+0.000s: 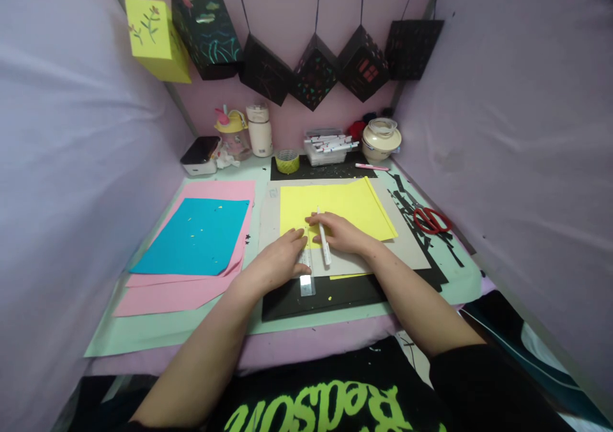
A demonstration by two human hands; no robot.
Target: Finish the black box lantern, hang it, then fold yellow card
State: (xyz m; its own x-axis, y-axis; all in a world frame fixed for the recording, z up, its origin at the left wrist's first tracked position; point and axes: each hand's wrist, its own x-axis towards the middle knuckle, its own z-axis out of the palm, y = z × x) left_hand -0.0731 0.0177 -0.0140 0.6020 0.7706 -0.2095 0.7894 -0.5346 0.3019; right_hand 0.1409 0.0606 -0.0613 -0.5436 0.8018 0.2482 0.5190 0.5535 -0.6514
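Observation:
A sheet of yellow paper (330, 202) lies on a grey board, with a folded strip along its right edge. My left hand (282, 260) grips a clear ruler (307, 285) between thumb and fingers, close to the sheet's lower left corner. The ruler points away from me, its near end over black paper. In my right hand (342, 233) is a white marker pen (325, 247), tilted, its lower end towards me. The fingertips of both hands almost meet near the ruler's far part, which they partly hide.
Blue paper (196, 237) rests on pink sheets (167, 298) to the left. Red-handled scissors (431, 220) lie among black scraps at right. Behind stand tape (287, 161), a box of markers (328, 148), a bottle (259, 131) and a bowl (381, 140). Decorated boxes (313, 71) hang above.

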